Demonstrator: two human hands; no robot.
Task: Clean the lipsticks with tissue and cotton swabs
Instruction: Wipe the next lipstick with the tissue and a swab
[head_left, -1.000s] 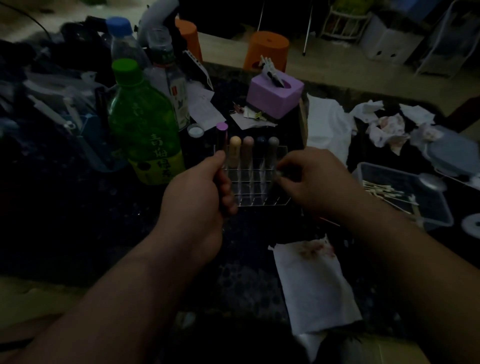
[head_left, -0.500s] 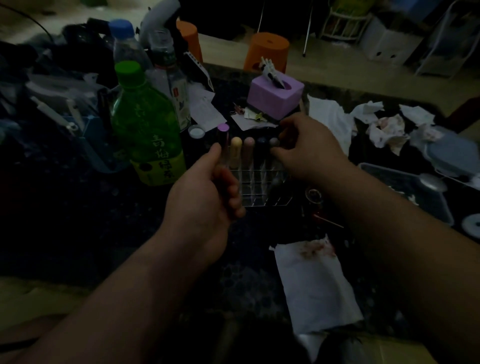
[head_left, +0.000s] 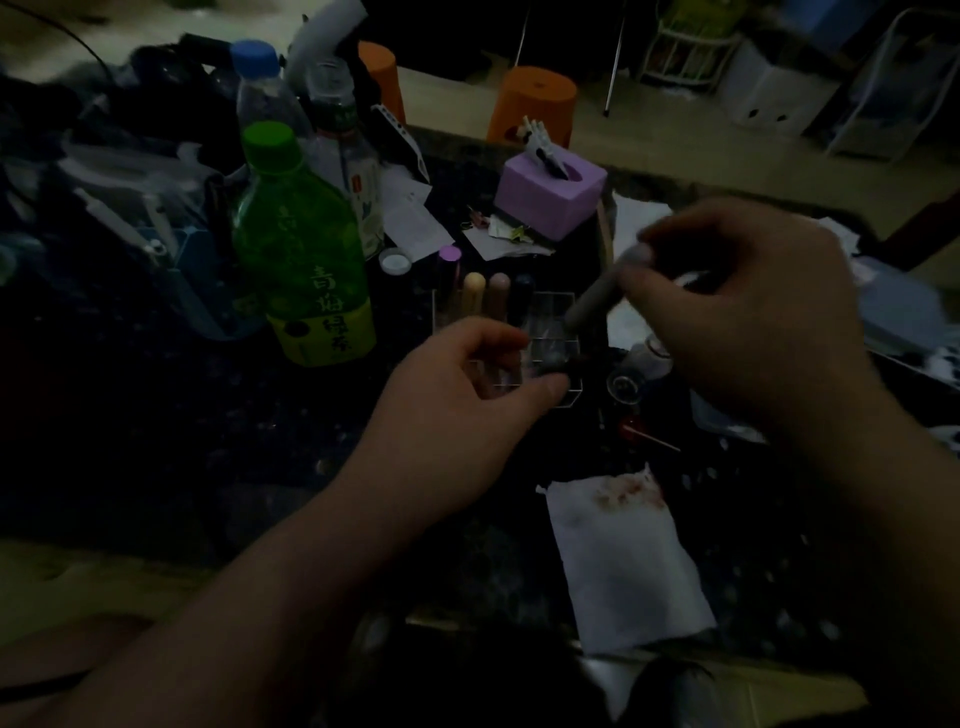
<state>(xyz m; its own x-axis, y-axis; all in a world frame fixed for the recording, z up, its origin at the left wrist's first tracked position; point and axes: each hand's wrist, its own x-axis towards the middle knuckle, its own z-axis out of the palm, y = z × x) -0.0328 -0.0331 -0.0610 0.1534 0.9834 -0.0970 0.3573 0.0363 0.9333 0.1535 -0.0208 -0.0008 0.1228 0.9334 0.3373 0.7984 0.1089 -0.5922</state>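
Dim light noted. A grey lipstick tube (head_left: 597, 301) is gripped, tilted, in the right hand (head_left: 727, 322) and held over the right side of a clear compartmented rack (head_left: 551, 307). Four lipsticks (head_left: 474, 293) are seen upright in the rack's far row, capped purple, cream, pink and dark from left to right. The left hand (head_left: 467, 384) is placed at the rack's near edge, fingers curled; whether anything is gripped cannot be told. A white tissue (head_left: 623, 561) with reddish stains is laid near and right of the rack. A green bottle (head_left: 301, 260) is stood to its left.

Green bottle (head_left: 298, 244) banded with a yellow label, lilac tissue box (head_left: 550, 197), orange stool (head_left: 532, 101), white tissue (head_left: 623, 571) blotched red, grey lipstick (head_left: 592, 304)
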